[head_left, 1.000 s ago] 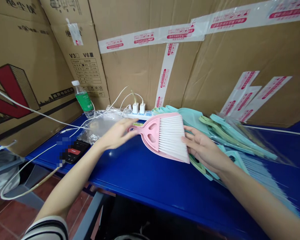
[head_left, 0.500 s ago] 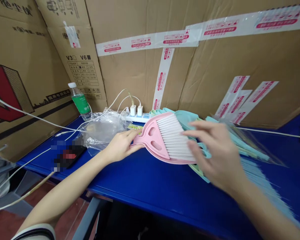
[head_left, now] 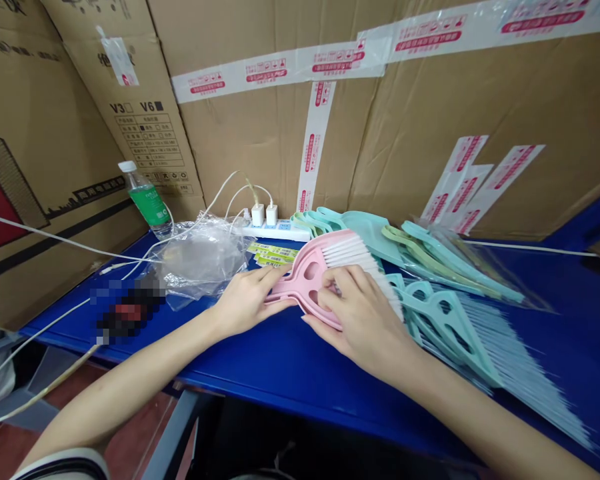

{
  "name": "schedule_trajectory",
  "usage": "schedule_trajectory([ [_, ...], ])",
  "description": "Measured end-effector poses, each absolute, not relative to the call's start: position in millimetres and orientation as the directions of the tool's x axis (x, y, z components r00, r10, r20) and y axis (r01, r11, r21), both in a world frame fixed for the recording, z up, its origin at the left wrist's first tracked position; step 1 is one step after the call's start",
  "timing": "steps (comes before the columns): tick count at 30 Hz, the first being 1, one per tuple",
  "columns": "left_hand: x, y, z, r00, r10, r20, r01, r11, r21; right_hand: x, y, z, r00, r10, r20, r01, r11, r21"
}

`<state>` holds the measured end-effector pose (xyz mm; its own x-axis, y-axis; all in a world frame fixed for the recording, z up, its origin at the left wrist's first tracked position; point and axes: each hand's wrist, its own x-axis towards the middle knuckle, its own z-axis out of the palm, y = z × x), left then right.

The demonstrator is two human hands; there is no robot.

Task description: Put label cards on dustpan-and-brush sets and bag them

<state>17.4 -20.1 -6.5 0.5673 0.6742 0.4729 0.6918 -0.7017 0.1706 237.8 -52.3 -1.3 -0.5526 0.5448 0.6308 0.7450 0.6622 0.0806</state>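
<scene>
A pink hand brush (head_left: 349, 252) with white bristles lies nested in a matching pink dustpan (head_left: 321, 315), held tilted above the blue table. My left hand (head_left: 247, 299) is closed around their handles. Curled over the brush head is my right hand (head_left: 363, 319), its fingers at the holes and bristles and its thumb below the near edge. Right of it lie several mint-green brushes (head_left: 447, 327) with pale blue bristles. Behind them is a pile of mint-green dustpans (head_left: 367, 227), beside a clear plastic bag (head_left: 500, 283) with more green pieces.
Crumpled clear plastic (head_left: 205, 257) and yellow-green labels (head_left: 275, 253) lie behind my left hand. A power strip (head_left: 280, 231) with white chargers stands against the cardboard wall (head_left: 260, 133). Cables cross the left side, near a water bottle (head_left: 147, 200) and a blurred-out dark object (head_left: 130, 310).
My right hand has come left and down onto the brush head, closing on it. The left hand keeps its hold on the handles. The view has shifted slightly, showing more of the green brushes.
</scene>
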Motion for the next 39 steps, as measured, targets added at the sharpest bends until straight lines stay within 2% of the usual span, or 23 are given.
schedule_trajectory([
  [5,3,-10,-4,0.523,0.610,0.596,0.698,-0.707,0.111,238,-56,3,-0.537,0.464,0.705,0.777,0.597,0.200],
  [9,-10,0,1,0.426,0.611,0.667,0.773,-0.628,0.082,255,-55,20,-0.454,0.405,0.794,0.832,0.512,0.214],
  [14,-16,5,5,0.346,0.658,0.669,0.859,-0.509,0.056,295,-47,33,-0.297,0.509,0.808,0.953,0.210,0.218],
  [17,-17,6,6,0.322,0.688,0.651,0.886,-0.460,0.048,310,-46,35,-0.177,0.670,0.721,0.980,0.056,0.189],
  [21,-17,8,9,0.307,0.719,0.623,0.907,-0.419,0.036,311,-52,43,-0.003,0.884,0.467,0.966,-0.117,0.229],
  [25,-16,11,10,0.297,0.762,0.575,0.921,-0.387,0.037,306,-58,49,0.048,0.979,0.200,0.944,-0.110,0.312],
  [28,-14,11,10,0.289,0.775,0.562,0.926,-0.375,0.041,311,-57,47,0.032,0.999,0.035,0.950,-0.041,0.309],
  [33,-14,10,11,0.283,0.769,0.573,0.925,-0.378,0.049,333,-52,43,-0.112,0.993,-0.031,0.974,0.116,0.194],
  [39,-21,15,14,0.266,0.731,0.628,0.921,-0.386,0.060,351,-47,46,-0.048,0.998,-0.044,0.997,0.046,-0.058],
])
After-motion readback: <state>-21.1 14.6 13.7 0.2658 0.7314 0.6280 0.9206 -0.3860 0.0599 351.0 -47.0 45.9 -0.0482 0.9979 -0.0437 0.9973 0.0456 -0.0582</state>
